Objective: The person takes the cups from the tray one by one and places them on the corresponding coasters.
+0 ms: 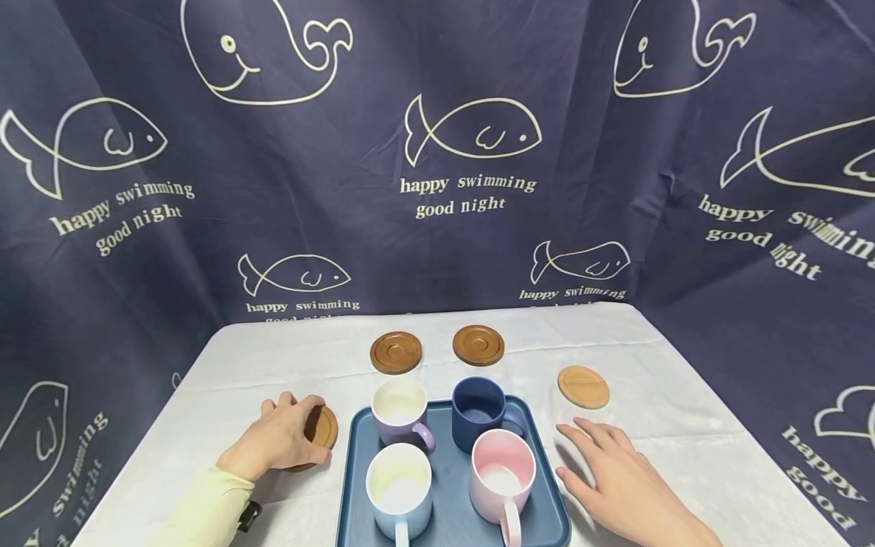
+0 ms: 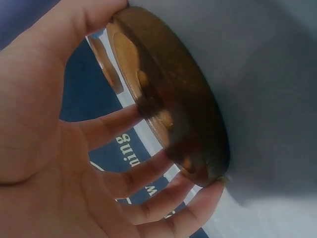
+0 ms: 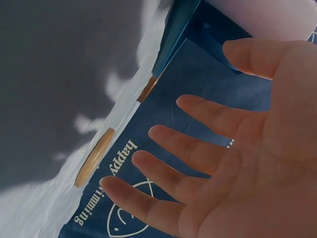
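My left hand (image 1: pixel 276 437) grips a round brown wooden coaster (image 1: pixel 324 427) left of the tray. In the left wrist view, the thumb and fingertips hold opposite edges of the coaster (image 2: pixel 183 74), which looks to be at the tabletop; whether it is lifted I cannot tell. My right hand (image 1: pixel 618 479) hovers to the right of the tray with fingers spread and nothing in them. The blue tray (image 1: pixel 444 486) carries a lavender mug (image 1: pixel 399 414), a navy mug (image 1: pixel 475 418), a light blue mug (image 1: pixel 399 486) and a pink mug (image 1: pixel 499 479).
Two dark brown coasters (image 1: pixel 396 352) (image 1: pixel 478 345) lie beyond the tray on the white cloth. A lighter wooden coaster (image 1: pixel 583 387) lies ahead of the right hand. Behind the table hangs a dark blue curtain (image 1: pixel 383 258) printed with fish and whales.
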Demonstrator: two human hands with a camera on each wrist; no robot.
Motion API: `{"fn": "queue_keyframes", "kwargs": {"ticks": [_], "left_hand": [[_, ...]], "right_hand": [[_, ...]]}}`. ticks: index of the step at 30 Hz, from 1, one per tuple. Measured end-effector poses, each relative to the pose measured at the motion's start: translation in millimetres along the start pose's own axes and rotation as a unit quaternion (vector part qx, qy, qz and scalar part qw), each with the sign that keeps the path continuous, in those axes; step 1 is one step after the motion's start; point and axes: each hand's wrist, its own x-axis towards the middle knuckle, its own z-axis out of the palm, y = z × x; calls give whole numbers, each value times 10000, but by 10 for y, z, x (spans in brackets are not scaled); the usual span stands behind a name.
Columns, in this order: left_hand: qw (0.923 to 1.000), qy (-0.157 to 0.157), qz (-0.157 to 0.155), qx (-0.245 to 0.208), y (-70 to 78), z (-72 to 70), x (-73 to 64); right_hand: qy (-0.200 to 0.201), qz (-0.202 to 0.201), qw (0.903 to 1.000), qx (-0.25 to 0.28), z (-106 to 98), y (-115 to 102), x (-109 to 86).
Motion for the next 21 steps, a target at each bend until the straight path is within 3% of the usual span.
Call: {"fn": "queue_keyframes", "kwargs": {"ticks": [13, 21], "left_hand": [[9999, 31, -45, -100, 14, 10, 68], [9997, 170, -17, -186, -6, -19, 196]], "right_hand": [[-138, 21, 9999, 25, 31, 10, -26], [-116, 6, 9999, 24, 48, -4, -32]]}}
